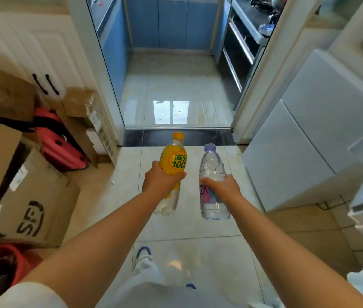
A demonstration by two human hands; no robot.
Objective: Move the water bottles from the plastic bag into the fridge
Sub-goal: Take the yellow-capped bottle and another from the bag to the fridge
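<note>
Above the tiled floor (198, 230), each hand grips an upright bottle, caps pointing up and away.

2 bare forearms are seen, each ending in a bare hand, the left hand (161, 182) and the right hand (225, 187). Short white sleeves (29, 294) are worn, visible at the lower corners of the frame. Loose white trousers (153, 290) are worn below. White shoes with blue trim (143, 256) are seen on the 2 feet, the right shoe mostly hidden.
</note>
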